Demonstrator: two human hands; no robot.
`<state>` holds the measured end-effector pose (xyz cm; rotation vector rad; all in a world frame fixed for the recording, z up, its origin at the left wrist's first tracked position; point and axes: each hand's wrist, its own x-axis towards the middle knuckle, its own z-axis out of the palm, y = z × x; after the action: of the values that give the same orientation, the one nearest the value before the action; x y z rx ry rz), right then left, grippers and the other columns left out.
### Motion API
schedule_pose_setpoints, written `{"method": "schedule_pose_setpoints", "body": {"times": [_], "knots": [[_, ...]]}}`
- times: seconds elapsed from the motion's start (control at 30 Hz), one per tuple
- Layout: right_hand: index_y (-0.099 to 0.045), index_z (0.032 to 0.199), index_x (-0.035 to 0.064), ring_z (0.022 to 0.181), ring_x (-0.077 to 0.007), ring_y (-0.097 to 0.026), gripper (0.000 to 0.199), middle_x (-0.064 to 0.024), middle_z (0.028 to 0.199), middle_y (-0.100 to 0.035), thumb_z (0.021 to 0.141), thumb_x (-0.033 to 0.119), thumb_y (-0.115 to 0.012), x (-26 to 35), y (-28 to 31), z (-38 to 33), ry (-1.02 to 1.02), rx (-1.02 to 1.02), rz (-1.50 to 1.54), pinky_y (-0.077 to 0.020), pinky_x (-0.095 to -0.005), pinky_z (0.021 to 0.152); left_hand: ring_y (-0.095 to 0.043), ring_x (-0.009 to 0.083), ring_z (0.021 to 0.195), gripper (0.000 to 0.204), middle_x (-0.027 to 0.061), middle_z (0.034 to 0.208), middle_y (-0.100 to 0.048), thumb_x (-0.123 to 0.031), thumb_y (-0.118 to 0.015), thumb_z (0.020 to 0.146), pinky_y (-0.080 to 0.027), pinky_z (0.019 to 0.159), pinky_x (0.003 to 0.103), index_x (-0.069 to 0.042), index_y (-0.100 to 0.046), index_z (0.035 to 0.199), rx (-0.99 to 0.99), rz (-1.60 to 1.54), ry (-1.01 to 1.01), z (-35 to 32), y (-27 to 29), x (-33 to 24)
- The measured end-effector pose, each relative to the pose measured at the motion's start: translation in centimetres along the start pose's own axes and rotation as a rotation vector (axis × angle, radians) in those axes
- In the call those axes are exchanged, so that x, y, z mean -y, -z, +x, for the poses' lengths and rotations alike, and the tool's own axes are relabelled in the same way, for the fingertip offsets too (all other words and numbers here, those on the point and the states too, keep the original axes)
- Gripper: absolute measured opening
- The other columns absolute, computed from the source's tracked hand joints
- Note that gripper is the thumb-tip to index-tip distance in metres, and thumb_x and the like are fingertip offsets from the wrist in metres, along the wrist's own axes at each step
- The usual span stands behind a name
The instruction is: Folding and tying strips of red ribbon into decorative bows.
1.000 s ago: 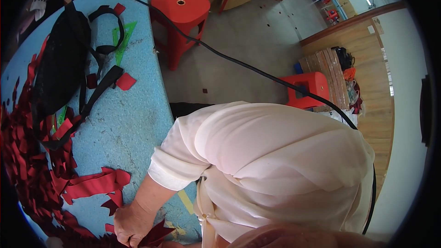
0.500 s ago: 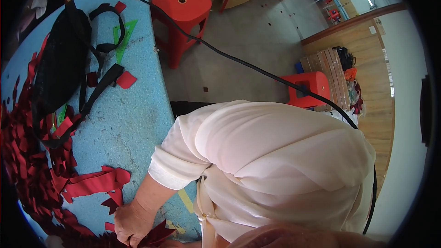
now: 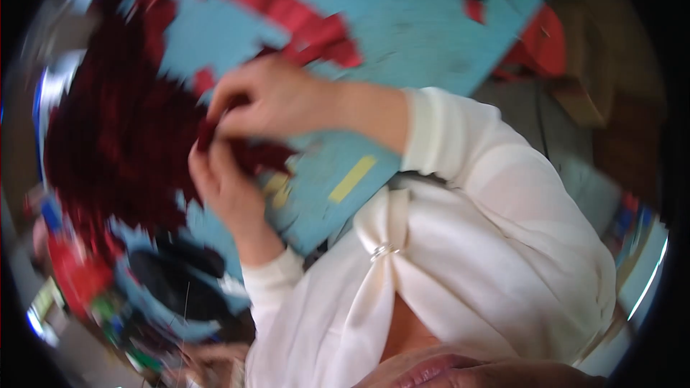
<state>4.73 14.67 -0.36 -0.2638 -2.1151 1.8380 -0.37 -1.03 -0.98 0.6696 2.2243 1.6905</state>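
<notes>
The picture is motion-blurred. My right hand [image 3: 269,100] reaches in from the right, its fingers pinched on a dark red paper piece [image 3: 248,154] over the blue table [image 3: 402,36]. Just below it, my left hand [image 3: 219,179] comes up from the lower left, and its fingertips grip the same red piece. The two hands almost touch. A big heap of dark red paper scraps [image 3: 122,136] lies directly to their left. I wear white long sleeves [image 3: 460,151].
More red scraps [image 3: 309,25] lie on the table above my hands. A yellow tape strip [image 3: 352,179] is stuck near the table's edge. A black bag-like shape [image 3: 172,276] shows at lower left, and a red stool [image 3: 543,43] at upper right, both blurred.
The view has swung sharply and blurred. Only one hand showed at the table edge before; now both hands are in view, closed together on a red piece beside the scrap heap.
</notes>
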Motion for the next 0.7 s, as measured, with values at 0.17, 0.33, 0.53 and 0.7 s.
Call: {"method": "schedule_pose_setpoints", "body": {"times": [0.17, 0.33, 0.53, 0.7], "knots": [[-0.064, 0.101, 0.0031, 0.083, -0.0099, -0.061, 0.022, -0.0035, 0.091, -0.065, 0.079, 0.006, -0.068, 1.0, 0.3, 0.2, -0.022, -0.012, 0.155, -0.0502, -0.0227, 0.076, -0.051, 0.0044, 0.079, 0.016, -0.0009, 0.091, -0.06, -0.012, -0.051, 0.095, -0.043, 0.072, 0.018, -0.003, -0.058, 0.106, -0.001, -0.358, 0.001, 0.6, 0.6, -0.8], [-0.063, 0.102, 0.0036, 0.084, -0.0089, -0.061, 0.022, -0.0023, 0.092, -0.065, 0.081, 0.006, -0.068, 0.3, 1.1, 0.7, 0.032, -0.115, 0.16, -0.0498, -0.0215, 0.076, -0.049, 0.0016, 0.075, 0.012, -0.0037, 0.085, -0.06, -0.014, -0.054, 0.094, -0.04, 0.067, 0.016, -0.003, -0.059, 0.097, 0.031, -0.337, 0.029, 1.0, 1.6, 0.6], [-0.064, 0.104, 0.0072, 0.077, -0.0119, -0.058, 0.024, 0.002, 0.082, -0.062, 0.082, 0.013, -0.069, 0.2, 1.9, 0.7, -0.05, -0.275, 0.127, -0.0462, -0.023, 0.073, -0.046, 0.0, 0.069, 0.01, -0.0064, 0.078, -0.057, -0.015, -0.06, 0.092, -0.036, 0.059, 0.014, -0.005, -0.059, 0.093, -0.033, -0.594, 0.12, 1.3, 1.8, 1.2], [-0.061, 0.104, 0.0053, 0.078, -0.0125, -0.054, 0.025, 0.0004, 0.082, -0.06, 0.084, 0.02, -0.066, 1.4, 1.8, 0.9, 0.396, -0.429, -0.266, -0.0428, -0.025, 0.072, -0.047, 0.0003, 0.068, 0.012, -0.0054, 0.078, -0.058, -0.014, -0.062, 0.089, -0.038, 0.058, 0.015, -0.003, -0.062, 0.094, -0.04, -0.543, 0.125, 1.4, 1.8, 0.7]]}}
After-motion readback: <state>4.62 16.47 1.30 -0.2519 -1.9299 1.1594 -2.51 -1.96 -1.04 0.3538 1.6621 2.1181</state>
